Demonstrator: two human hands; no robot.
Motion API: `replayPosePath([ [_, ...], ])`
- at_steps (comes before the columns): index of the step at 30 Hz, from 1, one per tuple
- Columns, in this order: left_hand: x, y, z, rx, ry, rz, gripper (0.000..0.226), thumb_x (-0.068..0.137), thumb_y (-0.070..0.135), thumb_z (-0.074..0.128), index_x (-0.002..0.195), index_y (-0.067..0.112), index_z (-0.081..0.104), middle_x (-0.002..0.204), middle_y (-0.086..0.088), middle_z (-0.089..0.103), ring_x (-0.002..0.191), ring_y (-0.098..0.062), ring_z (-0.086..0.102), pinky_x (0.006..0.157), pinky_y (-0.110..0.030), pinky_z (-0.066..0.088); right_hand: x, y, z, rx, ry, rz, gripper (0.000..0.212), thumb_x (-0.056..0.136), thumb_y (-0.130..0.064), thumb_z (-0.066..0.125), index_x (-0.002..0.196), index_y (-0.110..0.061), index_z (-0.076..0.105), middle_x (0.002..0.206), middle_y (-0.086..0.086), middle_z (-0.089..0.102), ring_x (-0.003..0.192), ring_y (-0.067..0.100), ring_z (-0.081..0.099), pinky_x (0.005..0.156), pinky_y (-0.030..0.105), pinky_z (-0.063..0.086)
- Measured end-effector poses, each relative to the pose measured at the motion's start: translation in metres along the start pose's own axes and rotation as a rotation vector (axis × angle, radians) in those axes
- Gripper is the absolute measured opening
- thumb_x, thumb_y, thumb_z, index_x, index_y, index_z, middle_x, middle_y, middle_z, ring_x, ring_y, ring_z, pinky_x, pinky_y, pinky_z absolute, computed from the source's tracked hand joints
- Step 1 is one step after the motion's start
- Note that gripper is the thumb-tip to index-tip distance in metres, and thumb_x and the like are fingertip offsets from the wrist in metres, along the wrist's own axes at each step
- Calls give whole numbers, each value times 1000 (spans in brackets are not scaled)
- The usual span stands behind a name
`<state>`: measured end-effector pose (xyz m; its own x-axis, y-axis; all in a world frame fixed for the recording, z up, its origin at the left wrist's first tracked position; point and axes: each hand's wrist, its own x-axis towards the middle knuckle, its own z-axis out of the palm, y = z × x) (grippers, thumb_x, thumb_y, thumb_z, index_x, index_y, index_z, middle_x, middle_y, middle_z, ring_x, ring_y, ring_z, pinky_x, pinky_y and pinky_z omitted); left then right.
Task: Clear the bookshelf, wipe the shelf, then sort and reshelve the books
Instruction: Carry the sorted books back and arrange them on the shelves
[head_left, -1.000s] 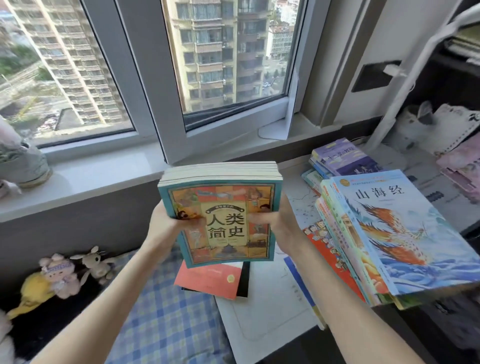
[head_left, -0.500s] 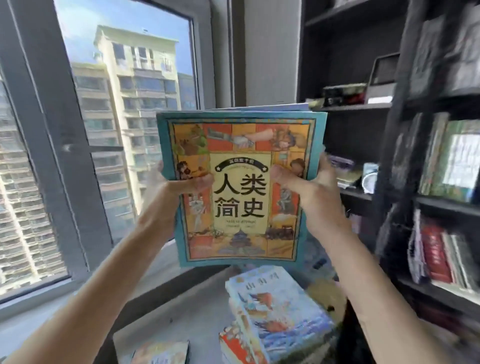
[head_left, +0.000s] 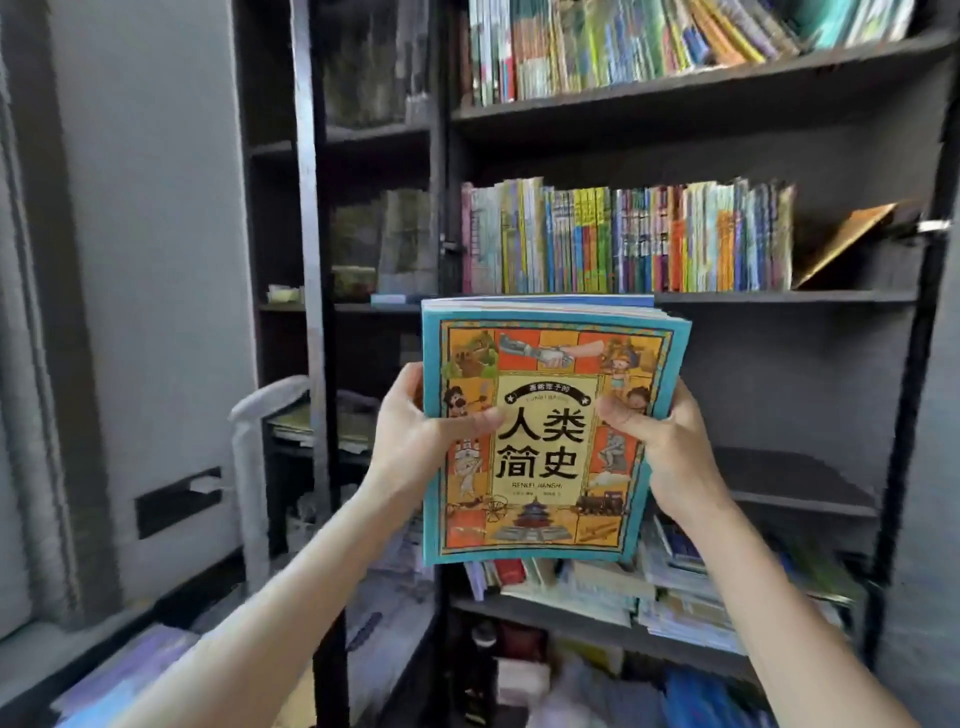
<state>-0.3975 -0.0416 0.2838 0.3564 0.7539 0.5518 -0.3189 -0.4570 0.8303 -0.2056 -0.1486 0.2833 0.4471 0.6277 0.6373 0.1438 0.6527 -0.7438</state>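
Clasping book stack (head_left: 540, 364) between both hands (head_left: 415, 447) (head_left: 670, 457)

Unreadable blur over shelved books (head_left: 623, 244).

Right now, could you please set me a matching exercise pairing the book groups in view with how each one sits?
Things:
1. teal-covered books
2. middle-shelf row
3. lower-shelf pile

States:
a. lying flat
b. gripped by the left hand and the right hand
c. standing upright

Pairs: 1-b, 2-c, 3-a.
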Motion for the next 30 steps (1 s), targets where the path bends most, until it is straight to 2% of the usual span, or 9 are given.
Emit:
replayPosePath([
  [4, 29, -42, 54, 9, -36, -47, 64, 51, 19, 88, 106, 12, 56, 97, -3, 74, 86, -22, 72, 82, -48, 57, 24, 23, -58, -48, 55, 62, 87, 26, -53, 93, 98, -18, 60, 90, 0, 74, 84, 22, 72, 62, 26, 56],
  [11, 99, -122, 112, 2, -78, -127, 74, 44, 28, 92, 108, 16, 56, 100, -4, 73, 90, -25, 71, 83, -50, 56, 82, 86, -125, -110, 86, 117, 93, 25, -53, 93, 103, -16, 59, 95, 4, 74, 85, 24, 72, 61, 27, 57],
  [13, 127, -147, 123, 20, -73, -125, 68, 50, 23, 92, 108, 17, 57, 99, -2, 73, 89, -21, 71, 83, -48, 56, 107, 107, -138, -131, 84, 124, 83, 35, -48, 93, 103, -17, 58, 95, 5, 74, 84, 24, 72, 62, 31, 58],
  [16, 173, -180, 136, 40, -78, -106, 64, 57, 19, 91, 109, 17, 55, 99, 1, 73, 88, -16, 71, 82, -43, 57, 151, 140, -154, -140, 94, 130, 51, 59, -28, 82, 102, -17, 58, 93, 3, 74, 86, 25, 72, 69, 36, 59],
  [19, 219, -205, 146, 70, -63, -93, 65, 57, 20, 90, 111, 17, 54, 99, 4, 72, 85, -10, 71, 79, -35, 57, 199, 169, -165, -149, 76, 142, 59, 53, -34, 88, 101, -17, 58, 95, 2, 74, 86, 22, 72, 67, 33, 59],
  [21, 246, -223, 150, 113, -43, -75, 63, 59, 23, 89, 111, 19, 54, 99, 5, 71, 87, -9, 70, 77, -31, 56, 232, 191, -170, -152, 56, 168, 51, 59, -26, 83, 103, -15, 59, 95, 0, 74, 87, 22, 72, 63, 28, 57],
  [25, 289, -249, 154, 200, 59, -66, 60, 61, 26, 88, 108, 21, 51, 96, 11, 68, 86, -6, 67, 71, -22, 51, 295, 233, -177, -118, -5, 250, 43, 70, -13, 71, 111, -10, 57, 102, 7, 73, 92, 25, 71, 75, 39, 56],
  [28, 312, -268, 159, 255, 166, -89, 56, 62, 28, 88, 102, 24, 49, 94, 12, 67, 85, -7, 66, 71, -25, 51, 340, 264, -178, -95, -62, 334, 31, 79, -8, 68, 108, -11, 58, 101, 8, 73, 91, 25, 71, 76, 40, 55],
  [30, 321, -280, 162, 273, 247, -106, 56, 62, 27, 88, 103, 20, 51, 93, 12, 66, 82, -4, 65, 66, -20, 48, 367, 285, -177, -75, -110, 391, 33, 80, -5, 66, 112, -9, 57, 106, 11, 71, 93, 26, 71, 78, 42, 55],
])
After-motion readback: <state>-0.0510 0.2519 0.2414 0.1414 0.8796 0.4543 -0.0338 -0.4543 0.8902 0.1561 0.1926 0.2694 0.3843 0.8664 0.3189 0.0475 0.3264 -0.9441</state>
